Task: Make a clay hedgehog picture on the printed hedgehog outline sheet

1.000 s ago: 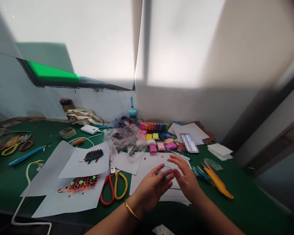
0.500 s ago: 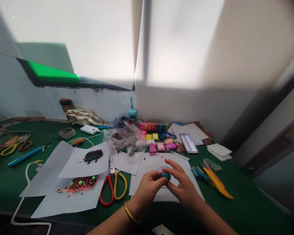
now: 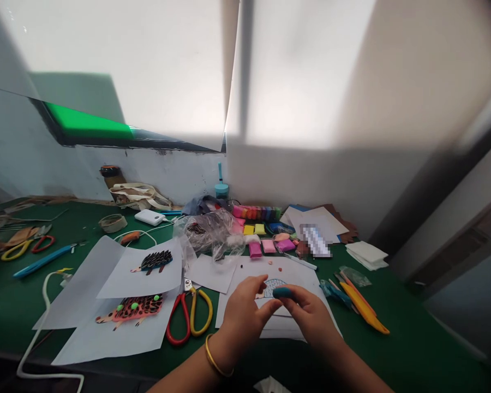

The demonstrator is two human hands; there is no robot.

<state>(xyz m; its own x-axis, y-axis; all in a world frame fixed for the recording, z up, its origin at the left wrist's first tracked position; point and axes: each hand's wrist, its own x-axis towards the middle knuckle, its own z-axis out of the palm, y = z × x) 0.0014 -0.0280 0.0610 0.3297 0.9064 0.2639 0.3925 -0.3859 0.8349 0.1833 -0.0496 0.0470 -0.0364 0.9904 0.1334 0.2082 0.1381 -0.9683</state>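
Your right hand pinched the blue clay over the paper, while your left hand, thumb and fingers apart, was just beside it

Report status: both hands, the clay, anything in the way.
Right hand holding blue clay. Left hand open, close beside it. Hands and clay partly block view of drawing on paper.

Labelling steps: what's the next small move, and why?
Probably close the left hand on the near end of the blue clay: the right hand seems to pinch the other end, and the left thumb and fingers stand parted close by.
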